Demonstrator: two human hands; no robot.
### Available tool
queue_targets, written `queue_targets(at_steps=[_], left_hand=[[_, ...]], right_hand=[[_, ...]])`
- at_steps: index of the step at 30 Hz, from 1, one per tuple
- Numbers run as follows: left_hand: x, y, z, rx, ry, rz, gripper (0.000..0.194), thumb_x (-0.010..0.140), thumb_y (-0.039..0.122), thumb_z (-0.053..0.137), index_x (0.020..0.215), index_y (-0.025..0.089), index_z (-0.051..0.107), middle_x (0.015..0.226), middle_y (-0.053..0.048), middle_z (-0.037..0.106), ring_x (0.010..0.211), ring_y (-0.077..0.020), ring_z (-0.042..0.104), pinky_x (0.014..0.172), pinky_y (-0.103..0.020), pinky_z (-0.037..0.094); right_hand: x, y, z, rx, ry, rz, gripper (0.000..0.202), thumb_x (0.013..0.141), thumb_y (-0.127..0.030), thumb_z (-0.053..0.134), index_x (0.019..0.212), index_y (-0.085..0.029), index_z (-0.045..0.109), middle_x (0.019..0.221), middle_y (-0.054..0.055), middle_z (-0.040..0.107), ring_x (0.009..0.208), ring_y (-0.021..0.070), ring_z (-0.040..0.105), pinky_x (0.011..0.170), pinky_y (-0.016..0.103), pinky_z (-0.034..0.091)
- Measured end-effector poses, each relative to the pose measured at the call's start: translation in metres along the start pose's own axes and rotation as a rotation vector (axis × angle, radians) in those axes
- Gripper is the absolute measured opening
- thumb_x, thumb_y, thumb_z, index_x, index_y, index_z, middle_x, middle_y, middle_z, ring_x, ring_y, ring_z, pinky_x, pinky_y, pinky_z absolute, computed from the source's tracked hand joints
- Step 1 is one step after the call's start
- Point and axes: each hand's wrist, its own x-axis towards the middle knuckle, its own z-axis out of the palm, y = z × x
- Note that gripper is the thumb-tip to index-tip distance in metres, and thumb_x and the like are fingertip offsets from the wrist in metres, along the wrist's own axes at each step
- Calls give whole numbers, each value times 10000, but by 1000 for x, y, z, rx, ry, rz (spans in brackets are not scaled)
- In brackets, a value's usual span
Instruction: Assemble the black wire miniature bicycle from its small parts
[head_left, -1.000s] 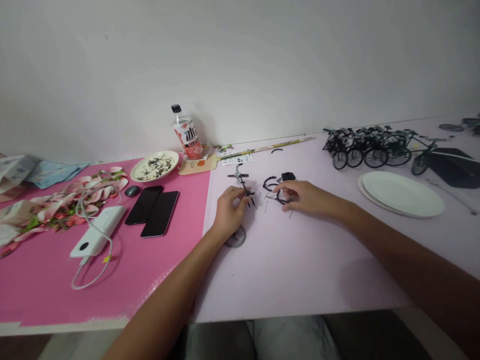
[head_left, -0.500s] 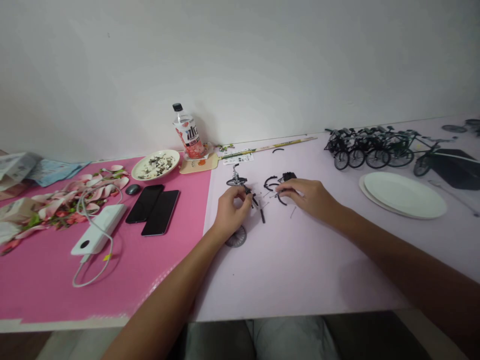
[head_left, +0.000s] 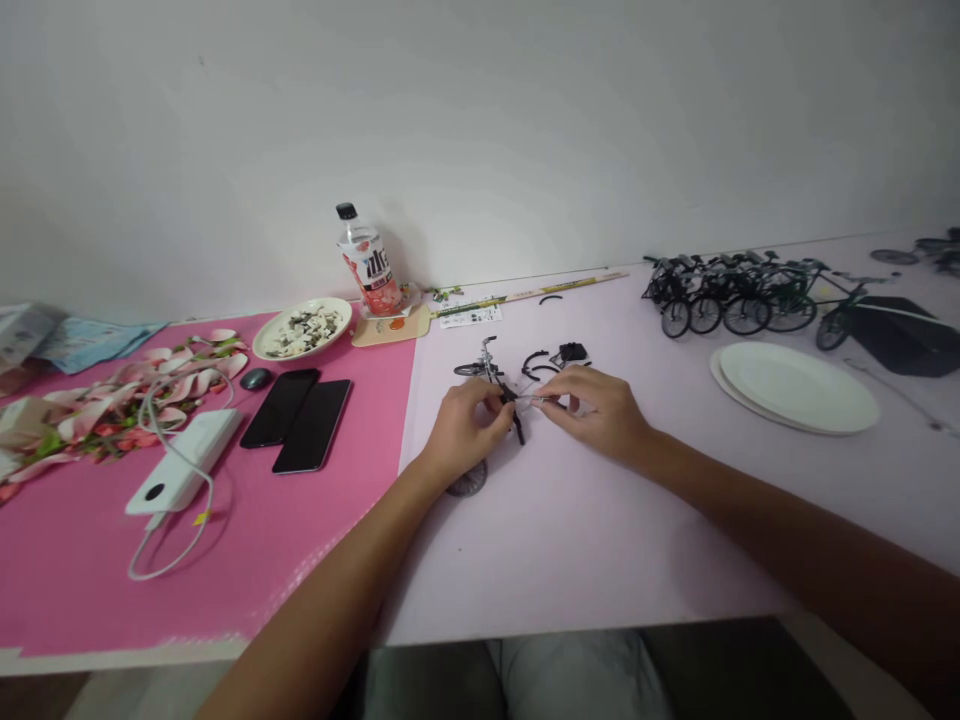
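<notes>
A partly built toy bicycle [head_left: 489,362] is pinched by its dark frame between the fingers of my left hand [head_left: 466,428]. One wheel [head_left: 470,480] shows below that hand, another beyond it. In my right hand [head_left: 596,408] a thin silvery rod-like part [head_left: 534,399] is held between thumb and fingers, its tip meeting or very near the bicycle frame. The fingers hide whether it touches. Just beyond the right hand lie curved black pieces [head_left: 535,360] and a small black basket-like piece [head_left: 573,352].
Several finished toy bicycles [head_left: 731,300] stand at the right, behind stacked white plates [head_left: 799,388]. On the pink left side are two phones [head_left: 313,425], a white power bank [head_left: 184,462], petals and a bowl [head_left: 266,335]. A bottle [head_left: 371,265] stands by the wall.
My right hand has moved left from among the loose parts to the bicycle, bringing a thin silvery part. The bicycle has tilted slightly in my left hand. The view has shifted a little.
</notes>
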Motion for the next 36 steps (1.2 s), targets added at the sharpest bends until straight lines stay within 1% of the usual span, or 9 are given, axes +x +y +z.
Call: queue_targets(at_steps=[5,10,15,19,22,26,30,36], left_hand=[[0,3,0,17,-43,15,95,896,252,656,811,209,655,757,-12,678,727,-179,618,745,-319,484],[-1,5,2,9,-58,19,98,902,245,648,813,205,655,756,-11,674,723,-177,615,749,-317,482],[-1,6,1,6,-63,1,99,899,250,653,811,207,657,757,-10,678,720,-178,616,746,-320,486],[-1,7,1,5,-60,-5,83,905,252,649,835,210,667,761,-13,686,725,-182,625,756,-323,496],[-1,7,2,7,-61,-6,82,911,254,643,848,212,673,769,-17,696,729,-185,634,760,-326,502],[-1,6,2,6,-66,3,97,915,265,643,842,207,671,768,-17,698,729,-182,635,756,-322,499],[-1,5,3,1,-70,2,74,904,257,651,857,204,670,758,-13,695,719,-180,631,741,-317,495],[-1,5,2,-5,-76,-27,80,900,252,658,836,207,674,774,-17,708,737,-183,646,751,-313,512]], right_hand=[[-2,-2,4,51,2,-14,52,940,-225,735,983,-237,763,854,50,770,736,180,697,550,293,551],[-2,0,5,50,-7,-14,65,940,-192,705,944,-238,751,852,44,767,758,179,698,541,284,535],[0,0,3,30,-15,-56,104,940,-175,688,917,-258,747,832,32,763,770,193,701,636,331,588],[2,-1,1,0,-47,-105,140,935,-149,686,921,-267,761,822,28,761,791,199,705,690,342,598],[1,-1,1,-55,-74,-99,157,933,-144,671,919,-266,769,810,31,755,792,208,695,694,353,590],[0,-2,3,-94,-72,-109,158,932,-142,662,886,-258,758,796,31,749,784,206,684,683,349,576],[0,-2,4,-62,-48,-132,150,943,-141,666,896,-252,755,796,33,750,771,200,677,672,344,570],[-2,1,6,24,-46,-104,135,932,-151,710,946,-269,775,838,35,773,795,201,707,705,350,590]])
